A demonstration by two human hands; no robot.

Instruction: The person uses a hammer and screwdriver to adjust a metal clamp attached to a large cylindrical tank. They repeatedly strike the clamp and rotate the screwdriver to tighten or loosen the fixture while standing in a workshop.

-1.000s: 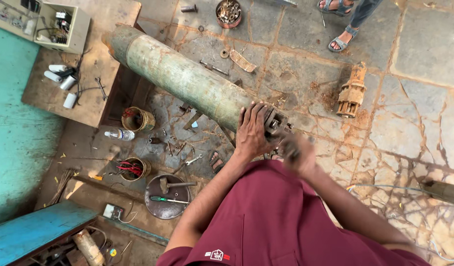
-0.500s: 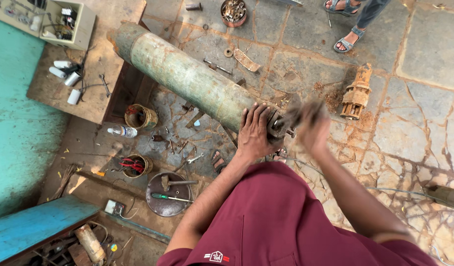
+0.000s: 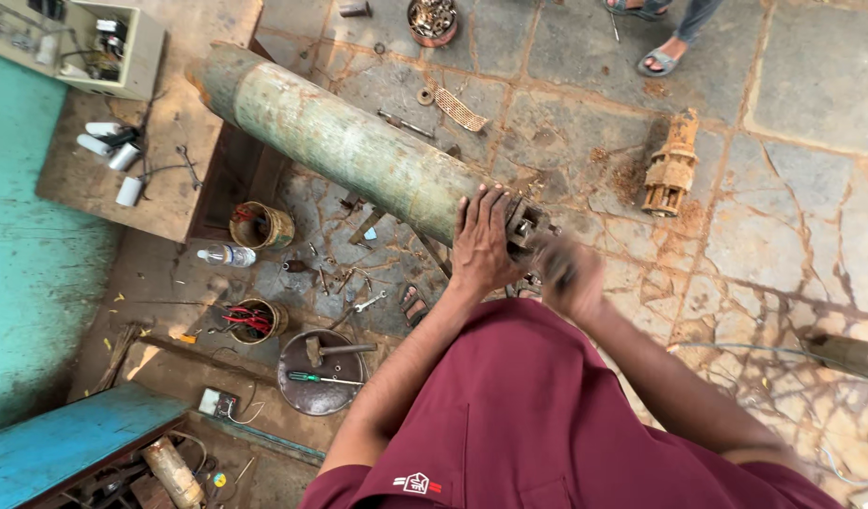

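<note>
A long green, rusty metal cylinder lies slanted across the stone floor, one end resting on a wooden bench. My left hand lies flat, fingers spread, on the cylinder's near end, beside its rusty end fitting. My right hand is blurred with motion just right of and below that fitting; I cannot tell whether it holds anything. My maroon shirt fills the lower part of the view.
A rusty pump part stands on the floor at right. A round pan holds a hammer and a green screwdriver. Two tins, a plastic bottle, loose wrenches and bolts lie at left. Another person's sandalled feet are at top.
My right hand has swung from beside the end fitting down to below it, blurred throughout. My left hand has stayed pressed on the cylinder's end. The view has shifted slightly.
</note>
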